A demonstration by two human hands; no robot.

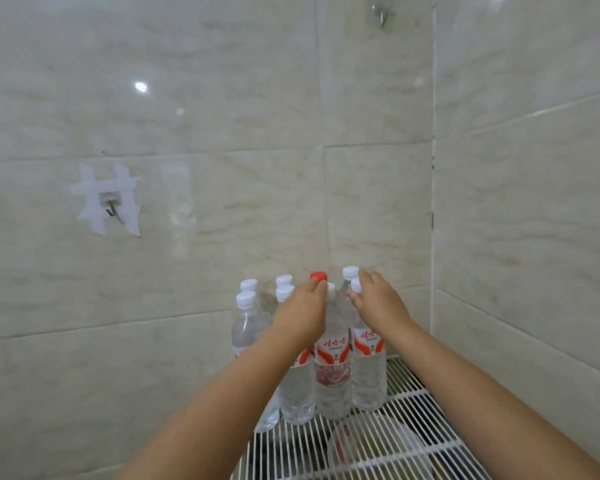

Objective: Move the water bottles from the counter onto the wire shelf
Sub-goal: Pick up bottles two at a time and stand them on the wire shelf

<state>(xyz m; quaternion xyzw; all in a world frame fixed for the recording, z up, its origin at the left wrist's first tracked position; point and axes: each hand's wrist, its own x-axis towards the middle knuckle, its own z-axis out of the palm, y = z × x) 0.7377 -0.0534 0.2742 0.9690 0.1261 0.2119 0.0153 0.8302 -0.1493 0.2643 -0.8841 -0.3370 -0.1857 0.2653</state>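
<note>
Water bottles stand upright, clustered on wire shelf in tiled corner; I count about 8 caps, 1 red cap, rest white. My left hand curls around neck of middle bottle. My right hand pinches neck of bottle beside it. Taped hook on left wall. Something lies under shelf, too blurred to tell.

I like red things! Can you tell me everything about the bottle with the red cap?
The red-capped bottle stands upright on the white wire shelf, in the back row of the bottle cluster near the tiled wall. Only its shiny red plastic cap shows clearly; white-capped clear bottles in front hide its body. The left hand reaches right beside the cap; whether it touches is unclear.
</note>
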